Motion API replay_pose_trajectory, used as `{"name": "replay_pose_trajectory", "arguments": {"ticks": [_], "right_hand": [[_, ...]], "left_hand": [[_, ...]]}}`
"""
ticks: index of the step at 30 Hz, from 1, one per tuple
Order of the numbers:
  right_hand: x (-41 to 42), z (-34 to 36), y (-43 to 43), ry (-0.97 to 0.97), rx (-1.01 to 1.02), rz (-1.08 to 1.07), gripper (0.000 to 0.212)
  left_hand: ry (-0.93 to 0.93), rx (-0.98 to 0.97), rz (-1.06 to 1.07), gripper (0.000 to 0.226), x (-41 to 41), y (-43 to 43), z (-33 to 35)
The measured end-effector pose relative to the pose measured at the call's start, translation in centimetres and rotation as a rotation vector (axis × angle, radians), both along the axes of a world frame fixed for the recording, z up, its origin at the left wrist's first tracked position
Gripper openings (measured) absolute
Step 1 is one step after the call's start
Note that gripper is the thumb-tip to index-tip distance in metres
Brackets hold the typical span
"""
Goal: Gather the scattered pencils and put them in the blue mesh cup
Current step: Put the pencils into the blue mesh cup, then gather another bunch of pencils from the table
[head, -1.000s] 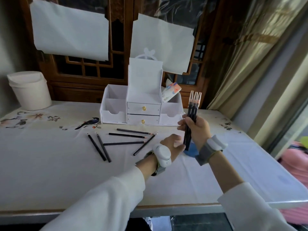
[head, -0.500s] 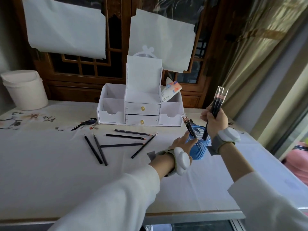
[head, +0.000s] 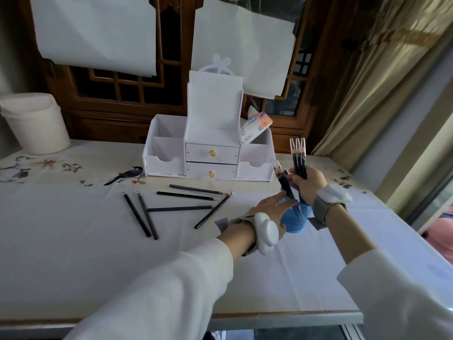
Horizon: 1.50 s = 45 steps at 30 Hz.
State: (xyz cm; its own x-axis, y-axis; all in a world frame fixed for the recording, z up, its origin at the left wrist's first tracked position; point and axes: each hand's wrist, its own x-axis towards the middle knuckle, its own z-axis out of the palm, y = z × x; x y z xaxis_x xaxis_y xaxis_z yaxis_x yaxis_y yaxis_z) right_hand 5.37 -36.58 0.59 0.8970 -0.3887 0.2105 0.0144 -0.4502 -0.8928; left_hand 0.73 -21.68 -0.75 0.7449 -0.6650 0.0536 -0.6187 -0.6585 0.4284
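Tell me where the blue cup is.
In the head view, the cup stands right of centre on the table, between the left hand and right hand, before the organizer.

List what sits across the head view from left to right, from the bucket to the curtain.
White bucket → six loose pencils → left hand → right hand, gripping three pencils → curtain.
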Motion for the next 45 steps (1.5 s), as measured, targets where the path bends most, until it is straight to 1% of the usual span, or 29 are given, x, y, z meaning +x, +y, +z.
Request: {"name": "replay_pose_trajectory", "arguments": {"ticks": [2,5,8,12,15,17,19,24,27,30,32,35,37,39,41,43,44,45], "right_hand": [[0.0,-0.1,-0.1,-0.001,-0.018,0.003,0.018],[0.0,0.0,-0.2,0.036,-0.153,0.004,0.017],[-0.1,0.1,-0.2,0.06,-0.161,0.041,0.015],[-0.1,0.3,-0.2,0.097,-0.248,0.057,0.023],[-0.3,0.6,-0.3,0.091,-0.215,0.083,0.03],[-0.5,0.7,-0.2,0.064,-0.191,0.069,0.031],[-0.9,1.2,-0.2,0.011,-0.194,0.006,0.029],[-2.2,3.2,0.9,-0.135,-0.264,-0.147,0.019],[-2.9,4.7,2.2,-0.152,-0.245,-0.096,0.018],[-3.3,6.0,4.4,-0.039,-0.294,0.068,0.018],[-3.2,6.3,6.3,0.051,-0.36,0.173,0.02],[-2.7,6.0,8.4,0.146,-0.461,0.272,0.014],[-2.3,5.3,9.1,0.202,-0.485,0.317,0.013],[-1.7,4.5,10.1,0.286,-0.515,0.355,0.013],[-1.0,3.3,11.0,0.353,-0.53,0.365,0.014],[-0.4,2.0,11.7,0.382,-0.521,0.361,0.016],[-0.1,1.3,12.0,0.399,-0.524,0.358,0.013],[0.3,0.6,12.2,0.42,-0.536,0.355,0.009]], "left_hand": [[0.012,0.016,0.011,0.066,0.0,0.0,0.1],[0.023,0.009,0.018,0.067,-0.1,-0.2,0.2],[0.042,-0.017,0.024,0.068,-0.3,-0.1,0.3],[0.056,-0.025,0.013,0.069,-0.5,-0.2,0.2],[0.04,-0.032,0.003,0.069,-0.5,-0.1,0.2],[0.038,-0.025,-0.002,0.068,-0.5,0.0,0.3],[0.055,-0.008,-0.004,0.068,-0.7,-0.1,0.5],[0.1,0.013,0.059,0.066,-1.4,1.0,0.6],[0.114,0.033,0.13,0.059,-1.4,1.9,0.9],[0.094,0.112,0.234,0.05,-1.0,3.3,0.9],[0.086,0.129,0.29,0.048,-0.7,4.8,0.6],[0.062,0.135,0.335,0.043,-0.4,6.5,0.3],[0.096,0.099,0.362,0.039,-0.1,7.4,0.0],[0.18,0.033,0.4,0.035,0.0,8.6,-0.3],[0.245,-0.018,0.457,0.019,-0.2,10.1,-0.6],[0.125,0.038,0.439,0.022,-0.2,11.5,-1.2],[0.142,0.081,0.419,0.017,-0.2,12.3,-1.5],[0.213,0.027,0.423,0.015,-0.2,12.8,-1.7]]}}
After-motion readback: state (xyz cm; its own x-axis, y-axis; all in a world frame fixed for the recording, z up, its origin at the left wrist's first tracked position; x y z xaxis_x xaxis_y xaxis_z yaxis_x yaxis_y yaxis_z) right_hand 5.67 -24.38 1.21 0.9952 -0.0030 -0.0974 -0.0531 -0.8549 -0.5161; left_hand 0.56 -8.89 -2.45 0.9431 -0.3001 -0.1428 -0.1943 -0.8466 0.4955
